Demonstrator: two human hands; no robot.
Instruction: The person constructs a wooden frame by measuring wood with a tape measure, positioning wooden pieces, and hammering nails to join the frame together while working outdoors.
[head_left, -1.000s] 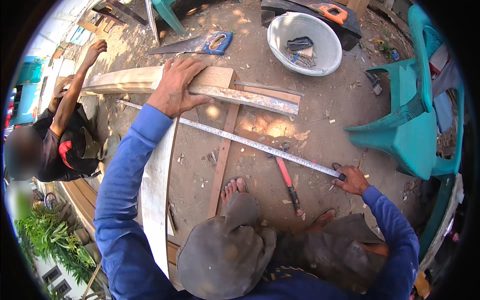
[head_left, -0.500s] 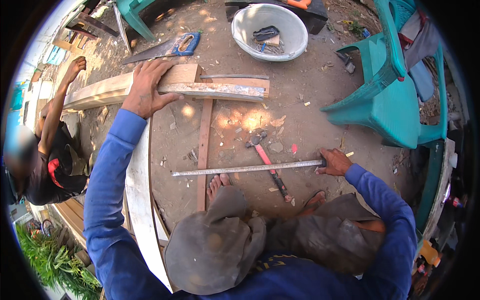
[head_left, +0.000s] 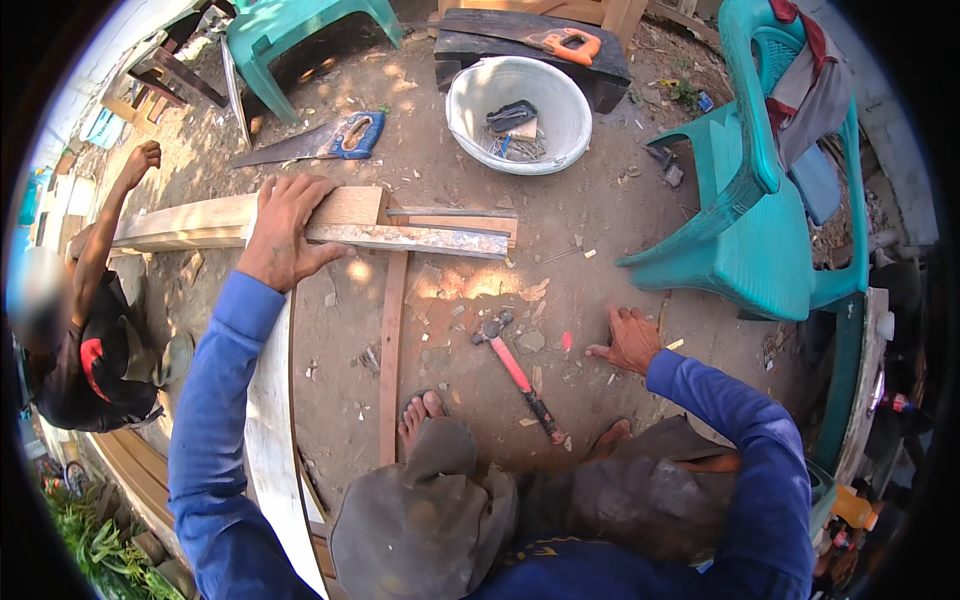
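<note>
Left hand [head_left: 285, 235] spread wide on wooden beam [head_left: 352, 206]. Right hand [head_left: 632, 340] partly spread, any hold cannot be told; from it, hammer [head_left: 515, 369] between eight and nine o'clock, bucket [head_left: 570, 135] at eleven.

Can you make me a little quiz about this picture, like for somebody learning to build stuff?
1. True or false: the left hand rests on the wooden beam.

2. Choose one. The hammer has a handle that is:
A) green and white
B) pink-red and black
C) plain yellow

3. Fill in: beyond the wooden beam lies a blue-handled ____.

Key: 1. True. 2. B. 3. Handsaw.
</note>
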